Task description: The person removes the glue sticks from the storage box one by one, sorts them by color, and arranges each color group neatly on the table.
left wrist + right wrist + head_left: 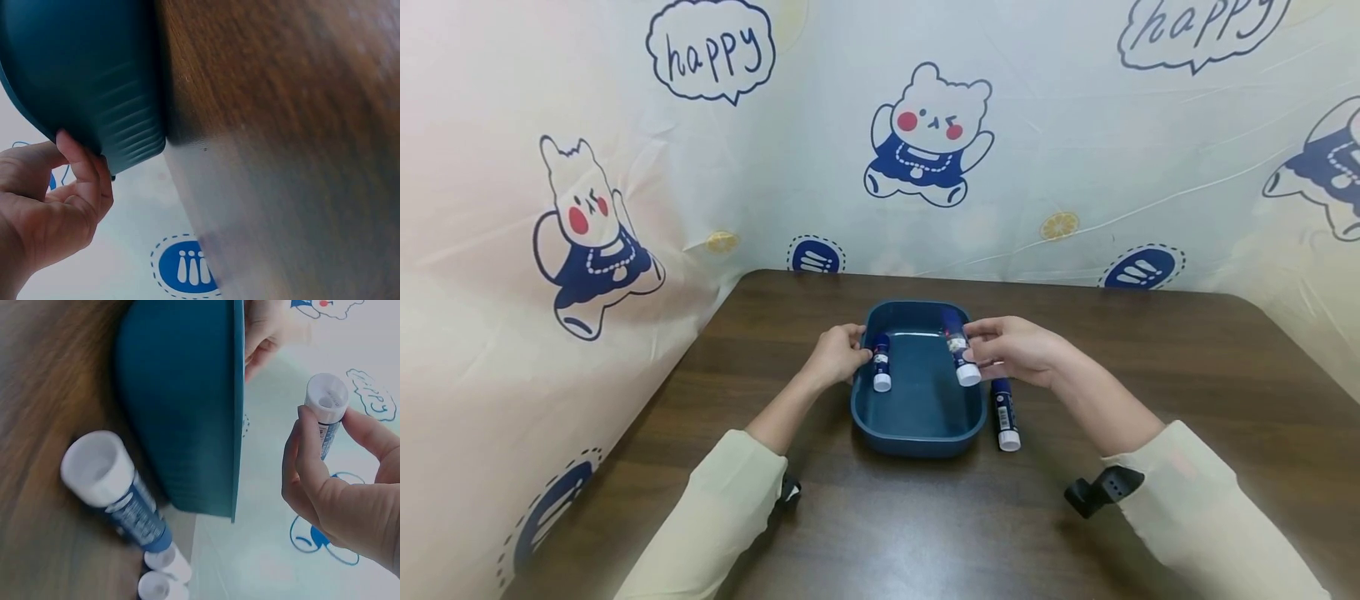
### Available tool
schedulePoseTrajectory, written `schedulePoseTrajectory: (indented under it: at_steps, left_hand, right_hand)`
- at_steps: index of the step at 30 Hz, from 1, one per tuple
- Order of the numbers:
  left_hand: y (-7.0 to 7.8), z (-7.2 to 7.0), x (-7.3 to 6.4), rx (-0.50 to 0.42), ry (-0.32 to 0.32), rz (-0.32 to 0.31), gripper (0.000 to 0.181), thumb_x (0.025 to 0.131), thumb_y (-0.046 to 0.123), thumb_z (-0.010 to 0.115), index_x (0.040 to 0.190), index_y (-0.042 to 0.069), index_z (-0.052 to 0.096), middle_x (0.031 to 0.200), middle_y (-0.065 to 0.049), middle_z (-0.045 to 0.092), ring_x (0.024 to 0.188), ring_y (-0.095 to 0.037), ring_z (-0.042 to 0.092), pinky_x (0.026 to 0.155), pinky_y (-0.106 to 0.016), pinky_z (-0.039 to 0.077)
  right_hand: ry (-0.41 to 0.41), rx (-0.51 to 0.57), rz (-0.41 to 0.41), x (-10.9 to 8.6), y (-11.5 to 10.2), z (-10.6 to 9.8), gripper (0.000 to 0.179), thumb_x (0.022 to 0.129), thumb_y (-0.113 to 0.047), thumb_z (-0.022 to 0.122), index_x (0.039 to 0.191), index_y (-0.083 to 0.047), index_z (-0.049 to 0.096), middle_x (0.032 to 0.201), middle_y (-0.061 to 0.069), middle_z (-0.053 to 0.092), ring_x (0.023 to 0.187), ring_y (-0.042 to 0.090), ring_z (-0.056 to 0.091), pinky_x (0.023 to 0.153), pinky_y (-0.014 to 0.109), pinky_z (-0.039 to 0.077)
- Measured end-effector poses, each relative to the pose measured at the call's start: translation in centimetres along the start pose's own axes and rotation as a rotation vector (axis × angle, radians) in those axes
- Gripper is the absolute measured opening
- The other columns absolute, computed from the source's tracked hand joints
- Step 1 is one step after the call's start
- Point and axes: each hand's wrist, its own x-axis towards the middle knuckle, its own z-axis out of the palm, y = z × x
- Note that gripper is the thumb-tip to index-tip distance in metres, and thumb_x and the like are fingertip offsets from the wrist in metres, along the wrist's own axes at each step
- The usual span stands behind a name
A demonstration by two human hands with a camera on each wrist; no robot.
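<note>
A blue rectangular bin [917, 442] stands on the table with one glue stick [882, 367] inside, along its left wall. My left hand [838, 357] grips the bin's left rim, its fingers against the outer wall in the left wrist view. Between thumb and fingers, my right hand [1018, 350] pinches a second glue stick [961, 354], dark blue with a white end, above the bin's right side. That white end [327, 399] points up in the right wrist view. Another glue stick [1006, 421] lies on the table just right of the bin.
Beyond the nearest glue stick on the table, the right wrist view shows two more white ends [164, 586], mostly hidden from the head view by my right hand. The brown wooden table [910, 533] ends at a printed cloth backdrop [1037, 150].
</note>
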Motion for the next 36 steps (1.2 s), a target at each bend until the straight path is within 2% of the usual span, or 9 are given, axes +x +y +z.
schedulePoseTrajectory:
  at_steps: [6, 13, 19, 25, 36]
  left_hand:
    - [0.0, 0.0, 0.0, 0.011, 0.0, 0.004, 0.049, 0.092, 0.009, 0.057, 0.138, 0.003, 0.041, 0.08, -0.011, 0.05, 0.054, -0.017, 0.051, 0.051, -0.024, 0.051]
    - [0.1, 0.0, 0.0, 0.008, 0.008, 0.005, 0.049, 0.092, 0.009, 0.057, 0.137, 0.003, 0.041, 0.08, -0.011, 0.05, 0.052, -0.015, 0.048, 0.051, -0.024, 0.051]
    - [0.1, 0.0, 0.0, 0.009, 0.008, 0.002, 0.049, 0.092, 0.01, 0.057, 0.138, 0.003, 0.041, 0.081, -0.012, 0.051, 0.054, -0.016, 0.05, 0.051, -0.023, 0.051]
    - [0.1, -0.1, -0.1, 0.005, 0.008, -0.002, 0.049, 0.092, 0.009, 0.057, 0.138, 0.003, 0.041, 0.081, -0.012, 0.051, 0.057, -0.017, 0.053, 0.052, -0.024, 0.052]
    - [0.1, 0.0, -0.1, -0.001, 0.009, 0.001, 0.049, 0.092, 0.009, 0.057, 0.138, 0.003, 0.041, 0.08, -0.012, 0.051, 0.053, -0.016, 0.05, 0.052, -0.024, 0.052]
  right_hand:
    - [0.019, -0.013, 0.001, -1.6, 1.2, -1.2, 0.068, 0.089, -0.008, 0.055, 0.143, 0.005, 0.016, 0.134, 0.025, 0.029, 0.107, 0.031, 0.044, 0.094, 0.04, 0.043]
    - [0.023, -0.001, 0.013, -3.0, 2.6, -2.8, 0.068, 0.09, -0.007, 0.054, 0.143, 0.007, 0.014, 0.126, 0.026, 0.036, 0.098, 0.025, 0.05, 0.091, 0.039, 0.045]
    - [0.037, -0.014, 0.011, -4.3, 3.2, -4.0, 0.069, 0.09, -0.008, 0.054, 0.142, 0.008, 0.012, 0.126, 0.027, 0.036, 0.097, 0.024, 0.052, 0.089, 0.035, 0.047]
    - [0.054, -0.027, 0.009, -4.9, 3.7, -4.9, 0.071, 0.089, -0.008, 0.055, 0.141, 0.01, 0.011, 0.123, 0.026, 0.038, 0.094, 0.022, 0.055, 0.086, 0.034, 0.049]
    - [0.061, -0.062, 0.042, -5.6, 4.7, -5.4, 0.07, 0.089, -0.008, 0.055, 0.14, 0.013, 0.012, 0.122, 0.026, 0.041, 0.093, 0.022, 0.055, 0.085, 0.034, 0.049]
